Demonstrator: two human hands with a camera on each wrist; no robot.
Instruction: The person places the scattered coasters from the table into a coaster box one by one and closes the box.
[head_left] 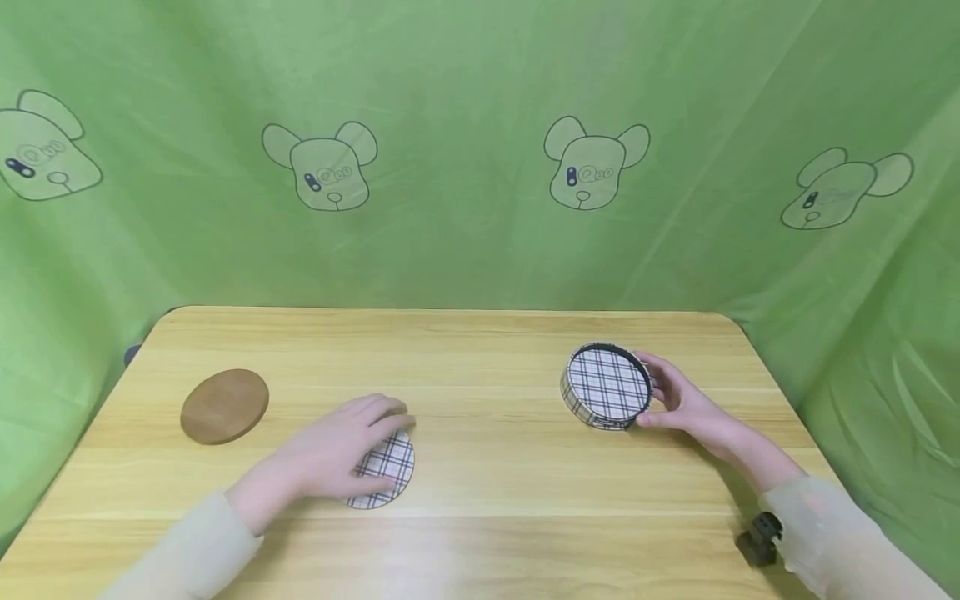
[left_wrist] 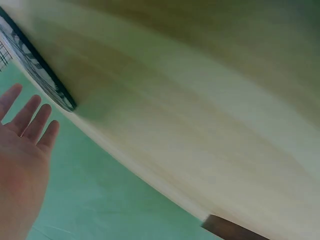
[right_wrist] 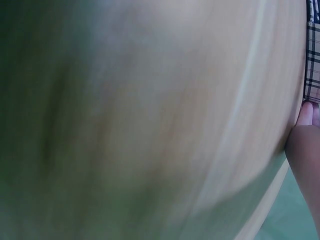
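A wooden tabletop (head_left: 480, 542) seen from above, a green curtain (head_left: 465, 225) behind it toward 12 o'clock. At about 2 o'clock from the tabletop's centre is a round plaid holder (head_left: 581, 408), dark-edged rim upward. The right hand (head_left: 688, 408) grips its side, fingers round at 2 o'clock and thumb at 4, probably to steady it against sliding while leaving its top uncovered. Whether its base rests fully on the wood, I cannot tell.

Just left of centre, toward 9 o'clock, lies a flat plaid disc (head_left: 393, 465). The left hand (head_left: 337, 446) arches over it from the left, thumb and fingers spread, a pose that would suit reaching a thin edge; contact is unclear. A plain brown disc (head_left: 225, 407) lies between 9 and 10 o'clock, flat and well apart, apparently set aside clear of both hands.
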